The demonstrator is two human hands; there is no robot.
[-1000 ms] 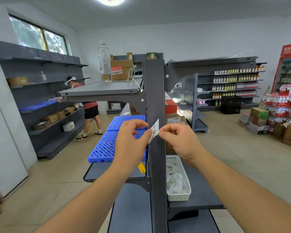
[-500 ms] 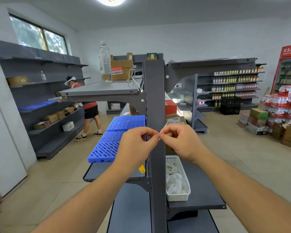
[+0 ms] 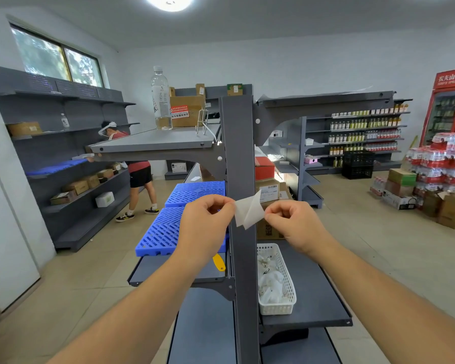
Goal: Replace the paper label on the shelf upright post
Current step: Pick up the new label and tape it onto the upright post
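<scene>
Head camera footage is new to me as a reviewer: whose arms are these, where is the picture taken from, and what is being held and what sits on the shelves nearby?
There is no machine here. A person wears a wide-angle camera on the head, so you look forward and down along their own two bare arms. The left hand and the right hand each pinch one edge of a small white paper label, held in front of the grey shelf upright post. It appears to be two thin layers, perhaps being peeled apart. On the shelves beside the post lie blue plastic grids, a white basket of small white items, and, higher up, a water bottle. Another person works in the background.
</scene>
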